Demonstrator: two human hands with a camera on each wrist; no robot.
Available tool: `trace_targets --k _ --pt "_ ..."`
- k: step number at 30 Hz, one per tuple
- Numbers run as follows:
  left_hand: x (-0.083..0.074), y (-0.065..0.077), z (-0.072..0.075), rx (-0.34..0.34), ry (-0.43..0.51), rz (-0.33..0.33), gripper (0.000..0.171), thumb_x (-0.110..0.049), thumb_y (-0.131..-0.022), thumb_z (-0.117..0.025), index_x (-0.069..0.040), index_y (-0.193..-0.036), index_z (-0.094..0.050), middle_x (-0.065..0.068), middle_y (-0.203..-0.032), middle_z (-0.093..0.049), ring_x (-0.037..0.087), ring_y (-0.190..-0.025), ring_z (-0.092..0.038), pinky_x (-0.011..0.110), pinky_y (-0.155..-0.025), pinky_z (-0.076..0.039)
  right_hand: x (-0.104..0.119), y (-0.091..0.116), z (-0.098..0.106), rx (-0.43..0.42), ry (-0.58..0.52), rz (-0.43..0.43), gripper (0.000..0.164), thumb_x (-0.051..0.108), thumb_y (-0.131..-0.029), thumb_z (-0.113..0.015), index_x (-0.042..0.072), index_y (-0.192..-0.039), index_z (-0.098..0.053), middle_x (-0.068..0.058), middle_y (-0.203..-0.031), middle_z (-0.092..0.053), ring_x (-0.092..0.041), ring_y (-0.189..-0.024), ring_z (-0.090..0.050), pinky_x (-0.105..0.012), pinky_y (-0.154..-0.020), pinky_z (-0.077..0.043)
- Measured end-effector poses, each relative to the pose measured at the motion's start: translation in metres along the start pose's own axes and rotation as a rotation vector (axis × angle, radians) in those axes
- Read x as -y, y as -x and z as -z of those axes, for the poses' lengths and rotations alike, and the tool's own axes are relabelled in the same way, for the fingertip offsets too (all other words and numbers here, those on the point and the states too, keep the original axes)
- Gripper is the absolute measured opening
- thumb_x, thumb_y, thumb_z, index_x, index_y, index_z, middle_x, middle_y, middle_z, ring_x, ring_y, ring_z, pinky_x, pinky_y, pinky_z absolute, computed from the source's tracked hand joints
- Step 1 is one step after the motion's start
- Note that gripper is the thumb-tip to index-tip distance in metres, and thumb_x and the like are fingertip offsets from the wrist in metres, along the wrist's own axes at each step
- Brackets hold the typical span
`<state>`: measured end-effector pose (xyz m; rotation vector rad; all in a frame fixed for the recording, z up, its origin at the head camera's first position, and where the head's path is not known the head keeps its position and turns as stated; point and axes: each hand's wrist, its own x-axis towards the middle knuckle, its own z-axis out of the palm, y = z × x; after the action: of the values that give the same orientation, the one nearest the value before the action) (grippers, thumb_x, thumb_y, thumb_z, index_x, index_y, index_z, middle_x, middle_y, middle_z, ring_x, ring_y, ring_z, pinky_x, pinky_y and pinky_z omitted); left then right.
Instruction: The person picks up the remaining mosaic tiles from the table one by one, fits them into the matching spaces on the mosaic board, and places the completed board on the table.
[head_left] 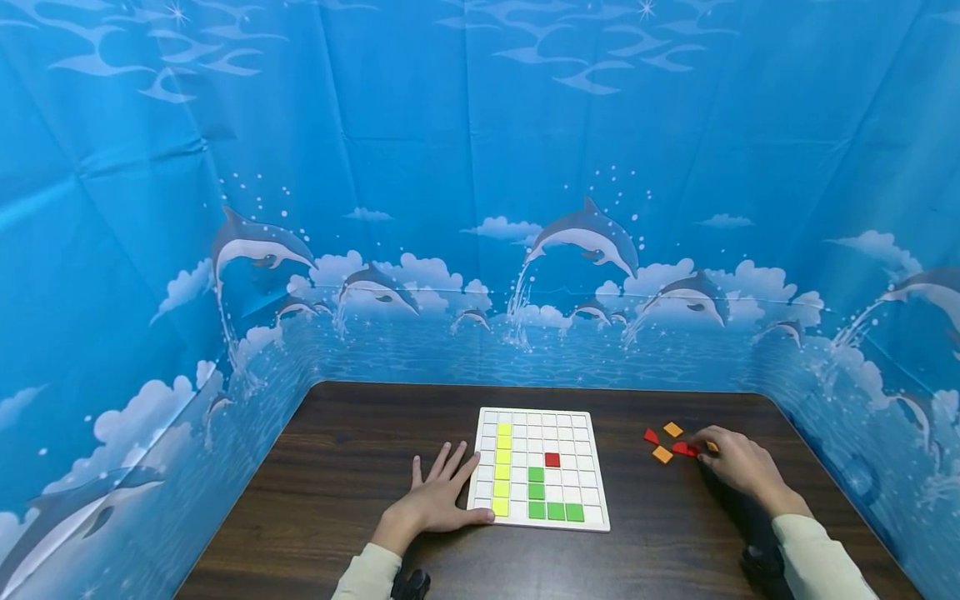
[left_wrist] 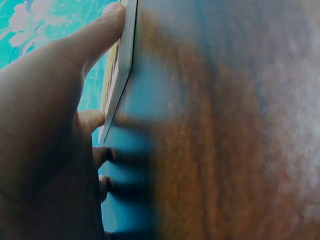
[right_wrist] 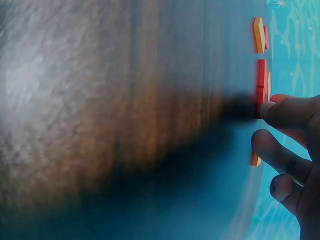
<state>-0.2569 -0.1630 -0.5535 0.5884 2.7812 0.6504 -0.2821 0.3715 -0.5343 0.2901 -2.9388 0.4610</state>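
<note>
A white square grid board [head_left: 597, 492] lies on the table. It carries a column of yellow tiles [head_left: 502, 458], green tiles [head_left: 536, 490] in an L shape and a single red tile [head_left: 552, 459]. My left hand [head_left: 435, 504] rests at the board's left edge, fingers spread, its thumb on the near left corner. To the right, my right hand [head_left: 742, 467] is over loose tiles, thumb and index finger pinching a red tile [right_wrist: 260, 102] at the table surface. Its other fingers are loosely bent near an orange tile [right_wrist: 256, 159]. The fingers partly cover the pinched tile.
Beside the right hand lie more loose tiles, among them an orange tile [head_left: 672, 429], another orange tile [head_left: 662, 455] and a red tile [head_left: 651, 436]. The dark wooden table [head_left: 375, 433] is enclosed by a blue dolphin-print curtain [head_left: 450, 167].
</note>
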Motion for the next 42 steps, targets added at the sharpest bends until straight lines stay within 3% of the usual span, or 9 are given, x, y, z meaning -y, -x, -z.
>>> trace_targets --k 10,16,23,34,42 --pt "-0.001 0.000 0.002 0.006 -0.015 0.003 0.112 -0.091 -0.085 -0.056 -0.031 -0.172 -0.021 0.009 -0.181 -0.009 0.041 -0.168 -0.001 0.085 -0.119 0.010 0.000 0.000 -0.001 0.025 0.005 -0.024 0.013 0.011 -0.092 -0.083 0.011 -0.105 -0.081 -0.016 -0.111 -0.077 -0.031 -0.088 -0.073 -0.056 -0.070 -0.059" --pt "0.006 -0.004 -0.004 0.005 -0.040 0.001 0.110 -0.092 -0.085 -0.056 -0.037 -0.172 -0.019 0.007 -0.182 -0.007 0.040 -0.168 0.001 0.086 -0.117 0.010 0.003 0.002 -0.001 0.012 0.014 -0.019 0.010 0.012 -0.092 -0.083 0.013 -0.101 -0.082 -0.016 -0.109 -0.078 -0.028 -0.083 -0.073 -0.052 -0.065 -0.059" --pt "-0.005 0.002 0.006 0.014 -0.016 0.012 0.111 -0.089 -0.086 -0.058 -0.031 -0.172 -0.022 0.010 -0.181 -0.010 0.039 -0.168 0.000 0.084 -0.119 0.009 0.003 0.002 -0.002 0.005 0.024 -0.027 0.009 0.012 -0.092 -0.083 0.012 -0.100 -0.082 -0.016 -0.109 -0.078 -0.026 -0.080 -0.071 -0.050 -0.064 -0.059" --pt "-0.014 0.005 0.008 0.026 -0.058 0.054 0.108 -0.081 -0.088 -0.065 -0.024 -0.172 -0.026 0.011 -0.181 -0.013 0.039 -0.168 -0.006 0.083 -0.122 0.004 0.002 0.005 -0.006 -0.019 0.031 -0.024 0.010 0.013 -0.091 -0.084 0.012 -0.101 -0.082 -0.016 -0.111 -0.077 -0.028 -0.082 -0.072 -0.050 -0.063 -0.059" --pt "-0.002 0.000 -0.001 -0.007 -0.023 0.014 0.111 -0.090 -0.084 -0.059 -0.033 -0.172 -0.021 0.010 -0.181 -0.011 0.041 -0.168 -0.002 0.086 -0.118 0.008 0.005 0.005 -0.004 -0.033 0.032 -0.013 0.012 0.013 -0.090 -0.084 0.011 -0.102 -0.082 -0.017 -0.114 -0.076 -0.022 -0.076 -0.068 -0.042 -0.057 -0.054"
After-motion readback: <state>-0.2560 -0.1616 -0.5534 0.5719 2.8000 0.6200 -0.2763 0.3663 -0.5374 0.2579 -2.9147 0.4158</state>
